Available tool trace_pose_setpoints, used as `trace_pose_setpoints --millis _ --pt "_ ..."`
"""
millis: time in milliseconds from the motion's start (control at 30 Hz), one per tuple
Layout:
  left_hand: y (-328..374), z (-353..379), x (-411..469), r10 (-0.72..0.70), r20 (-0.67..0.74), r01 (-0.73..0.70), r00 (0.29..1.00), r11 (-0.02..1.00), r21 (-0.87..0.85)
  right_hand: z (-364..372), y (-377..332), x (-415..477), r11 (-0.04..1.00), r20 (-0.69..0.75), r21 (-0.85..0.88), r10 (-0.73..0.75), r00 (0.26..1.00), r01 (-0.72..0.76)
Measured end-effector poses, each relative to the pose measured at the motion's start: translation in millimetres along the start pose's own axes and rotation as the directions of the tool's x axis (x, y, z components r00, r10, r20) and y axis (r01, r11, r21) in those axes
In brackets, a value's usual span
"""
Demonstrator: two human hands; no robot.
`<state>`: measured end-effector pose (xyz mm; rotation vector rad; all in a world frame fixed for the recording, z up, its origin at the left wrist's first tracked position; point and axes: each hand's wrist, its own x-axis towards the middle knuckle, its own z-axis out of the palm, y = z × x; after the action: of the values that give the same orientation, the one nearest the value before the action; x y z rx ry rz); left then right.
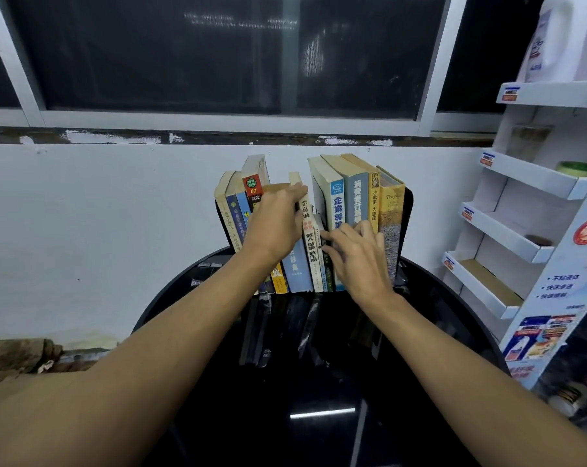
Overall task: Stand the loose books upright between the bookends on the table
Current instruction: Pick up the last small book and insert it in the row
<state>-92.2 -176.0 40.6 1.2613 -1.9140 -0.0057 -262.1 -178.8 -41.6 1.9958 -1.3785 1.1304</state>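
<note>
A row of several books stands upright on the round black table (319, 399), between a black bookend on the right (407, 217) and one mostly hidden on the left (225, 227). My left hand (278, 220) lies over the spines left of centre, its fingers curled round the top of a white-spined book (308, 227). My right hand (356, 254) touches the spines right of centre, fingertips at a thin book (320, 264) beside the blue-and-white book (337, 203). A yellow book (391, 210) leans against the right bookend. A gap shows in the middle of the row.
A white wall and a dark window stand right behind the table. A white cardboard display rack (521, 230) with several shelves stands close on the right, a large white jug (561, 38) on top. The glossy tabletop in front of the books mirrors them.
</note>
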Motion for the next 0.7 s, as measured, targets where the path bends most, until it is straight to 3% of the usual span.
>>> trace_pose_setpoints --millis 400,533,700 --pt "-6.0 2.0 -20.1 0.073 0.033 -0.071 0.997 0.996 -0.058 -20.7 4.9 2.2 0.998 0.122 0.063 -0.020 0.992 0.012" --pt "-15.7 7.0 -53.6 0.084 -0.072 -0.095 0.994 0.981 -0.168 -34.2 2.7 19.7 0.975 0.068 0.153 -0.170 0.983 0.158" --pt "-33.8 18.8 -95.2 0.009 -0.137 -0.034 0.990 0.982 -0.185 -46.7 -19.2 61.0 0.895 0.089 0.234 -0.408 0.908 0.379"
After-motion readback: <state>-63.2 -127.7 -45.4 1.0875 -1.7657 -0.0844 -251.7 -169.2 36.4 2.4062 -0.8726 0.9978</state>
